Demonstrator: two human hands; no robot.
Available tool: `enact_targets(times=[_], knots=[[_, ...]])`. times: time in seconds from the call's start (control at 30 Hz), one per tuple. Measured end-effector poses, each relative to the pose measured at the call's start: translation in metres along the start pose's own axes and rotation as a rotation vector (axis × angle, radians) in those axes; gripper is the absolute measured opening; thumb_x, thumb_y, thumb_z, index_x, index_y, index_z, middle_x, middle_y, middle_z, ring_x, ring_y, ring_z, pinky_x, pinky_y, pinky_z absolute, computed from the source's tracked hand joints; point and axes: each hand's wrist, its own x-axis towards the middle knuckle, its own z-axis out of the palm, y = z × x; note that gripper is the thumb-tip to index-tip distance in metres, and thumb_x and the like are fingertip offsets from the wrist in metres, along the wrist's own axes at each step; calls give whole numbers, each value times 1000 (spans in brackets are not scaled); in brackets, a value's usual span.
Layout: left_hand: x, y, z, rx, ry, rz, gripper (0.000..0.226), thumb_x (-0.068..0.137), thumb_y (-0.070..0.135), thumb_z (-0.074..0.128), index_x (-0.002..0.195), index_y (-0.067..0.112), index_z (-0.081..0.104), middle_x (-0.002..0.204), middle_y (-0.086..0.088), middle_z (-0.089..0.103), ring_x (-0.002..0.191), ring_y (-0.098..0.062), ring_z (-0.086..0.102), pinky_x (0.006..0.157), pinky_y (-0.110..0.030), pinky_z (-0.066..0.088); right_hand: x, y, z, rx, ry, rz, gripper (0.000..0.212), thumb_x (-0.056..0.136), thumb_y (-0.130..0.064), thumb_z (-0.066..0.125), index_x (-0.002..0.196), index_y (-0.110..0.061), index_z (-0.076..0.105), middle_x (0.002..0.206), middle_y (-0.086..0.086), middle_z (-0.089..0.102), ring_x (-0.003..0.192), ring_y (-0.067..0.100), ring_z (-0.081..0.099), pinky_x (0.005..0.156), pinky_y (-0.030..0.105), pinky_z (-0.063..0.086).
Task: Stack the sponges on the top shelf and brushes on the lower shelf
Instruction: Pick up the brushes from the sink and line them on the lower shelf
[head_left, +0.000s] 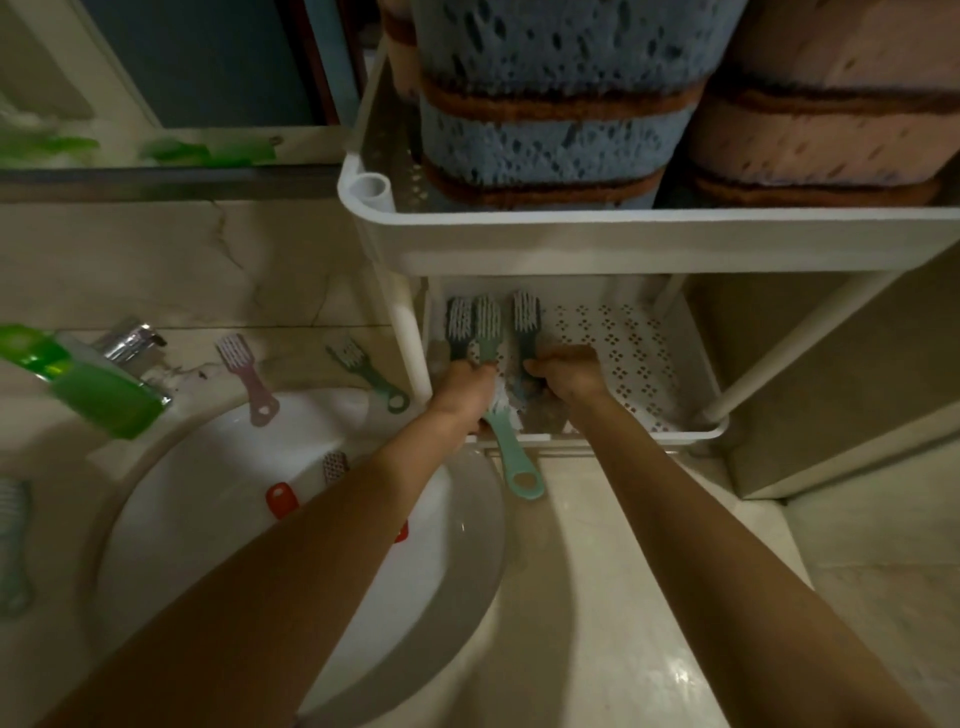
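Nearest, stretched across the white sink (218, 519) on two bare forearms. Past its rim, gripping the mint brush (488, 332) in the curled left hand (462, 384), with the looped handle poking out over the front edge of the lower shelf (634, 353) and the bristle head inside beside a dark grey brush (460, 327); just beside, clasping the handle of a second dark brush (525, 322) in the right hand (566, 374), on the same perforated floor. Farther off, left loose on the counter near the tap (130, 343): a pink brush (249, 379) and a green brush (369, 371); highest up, stacked on the top shelf (623, 228), blue sponges (545, 104) beside pink sponges (831, 104).
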Motion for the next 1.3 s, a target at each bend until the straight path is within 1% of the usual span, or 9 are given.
enact_targets(times=[0.13,0.2,0.27,0.4,0.5,0.77,0.9,1.07,1.3], knots=[[1,1,-1,4,17,-5,32,98,20,38,119,2,53,121,-23,59,109,-38,59,91,-43,52,2,-4,5,-67,-21,-23,22,81,-6,66,61,-9,57,79,15,60,58,15,51,65,29,48],[1,1,-1,-3,16,-8,33,97,21,39,121,2,53,121,-23,58,109,-39,58,92,-46,51,1,-5,5,-103,-28,-54,10,81,-5,66,80,5,68,94,24,66,72,28,60,78,39,52],[1,2,-1,-12,10,-6,32,97,19,40,122,2,52,122,-23,57,110,-39,58,93,-47,51,0,-5,5,-149,-17,-73,23,81,-5,66,96,12,66,104,27,67,87,33,64,90,44,51],[0,2,-1,-6,15,-1,31,97,17,40,119,0,53,116,-23,58,107,-37,59,93,-47,51,-3,-7,3,-134,-30,-103,32,80,2,64,112,5,61,115,21,64,106,34,61,96,43,49],[2,2,-1,4,-4,12,32,97,15,39,120,-4,52,102,-17,53,102,-31,58,91,-41,50,-2,-5,2,-71,-10,-88,32,81,5,62,113,3,61,118,20,63,106,31,61,97,42,49],[-1,2,-1,-37,-26,-34,24,97,18,40,109,3,53,120,-25,57,108,-40,59,93,-50,51,-5,-4,3,-14,-62,-56,35,81,6,61,116,2,58,116,23,62,81,24,61,83,40,55],[-1,2,-1,-37,-13,-26,28,97,19,39,114,1,54,120,-23,58,108,-39,59,93,-48,51,-5,-4,5,-103,-73,-90,30,81,5,61,111,3,61,112,23,65,101,36,63,92,46,51],[-1,2,-1,-30,-13,-18,32,98,20,38,117,0,53,121,-23,59,109,-37,59,94,-45,51,-1,-2,7,-17,-52,-54,29,80,8,61,109,6,61,112,27,64,95,34,62,94,49,50],[2,1,-1,9,15,-2,35,98,20,38,120,-1,53,123,-23,58,111,-37,58,84,-38,50,-4,-4,7,-251,-70,-173,29,81,1,63,109,1,64,114,20,66,105,33,63,97,42,49]])
